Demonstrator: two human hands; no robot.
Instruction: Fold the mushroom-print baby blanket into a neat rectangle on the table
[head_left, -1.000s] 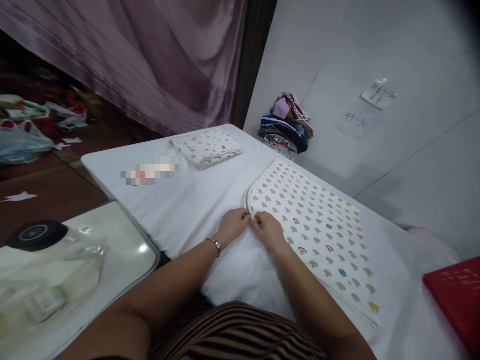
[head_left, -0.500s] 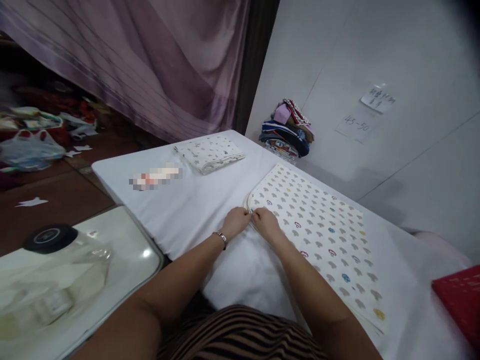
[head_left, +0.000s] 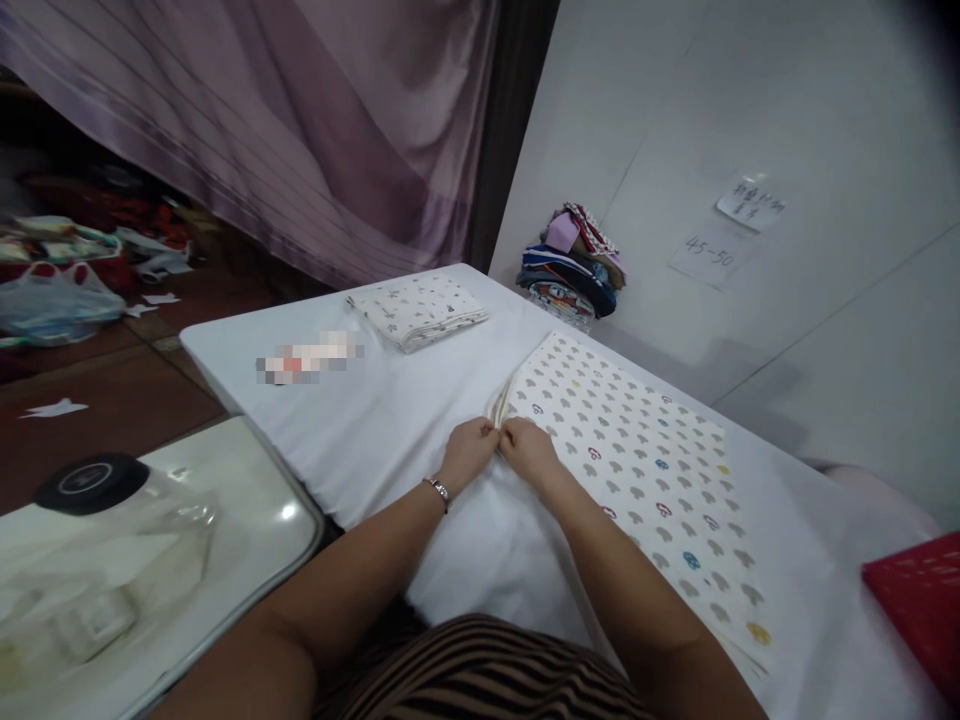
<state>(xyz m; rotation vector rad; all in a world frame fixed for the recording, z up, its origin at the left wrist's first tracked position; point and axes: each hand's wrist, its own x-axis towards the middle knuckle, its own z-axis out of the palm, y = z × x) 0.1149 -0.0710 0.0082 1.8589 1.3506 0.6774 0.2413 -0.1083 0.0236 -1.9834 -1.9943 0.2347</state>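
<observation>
Since 1 s ago your R hand (head_left: pixel 529 452) has curled in tighter, and the layered edges of the grey-print cloth (head_left: pixel 637 440) beside it have fanned apart a bit; your L hand (head_left: pixel 469 450) is in abt the same spot. Grip, both hands: narrow, pinching the cloth's edge at its L corner, knuckles nearly meeting; exact fingertip hold is hidden. Cloth lies in flat layers on the white-covered surface (head_left: pixel 420 400), mostly R of your hands, w/ your R forearm (head_left: pixel 622 580) over its near side. Farther off, same surface: a 2nd folded cloth (head_left: pixel 420 308), and L of it a pixelated item (head_left: pixel 311 358), can't ID. Clothes stack (head_left: pixel 570 265) by the wall (head_left: pixel 862 130), near the far edge. Red item (head_left: pixel 919 610) far R, partly out of view. Lower L: black lid (head_left: pixel 94 482) w/ clear plastic (head_left: pixel 172 520) on a separate white top (head_left: pixel 259 480).
</observation>
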